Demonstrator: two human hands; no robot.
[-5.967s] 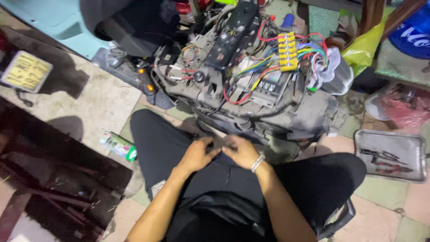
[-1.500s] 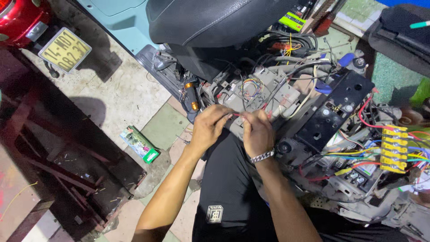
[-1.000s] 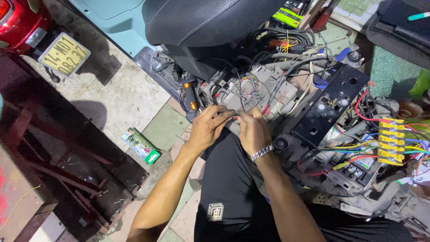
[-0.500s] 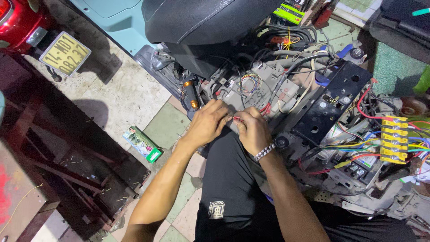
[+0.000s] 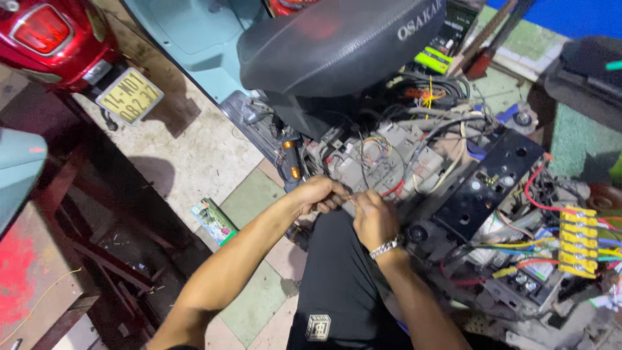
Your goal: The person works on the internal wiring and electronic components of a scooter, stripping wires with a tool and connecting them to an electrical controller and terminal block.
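My left hand and my right hand meet close together over my black-trousered knee, pinching a small thin part or wire end between their fingertips; the piece itself is too small to make out. A metal bracelet sits on my right wrist. Just beyond the fingers lies the opened scooter body with grey battery blocks and a tangle of coloured wires. A black seat overhangs it.
A black bracket plate and a row of yellow connectors lie to the right. Two orange-handled screwdrivers stand by the frame. A small green box lies on the tiled floor. A red scooter tail and dark metal stand are at left.
The view has swung from the motor and connector side to under the seat. My hands stay pressed together, shifting slightly toward the battery blocks.
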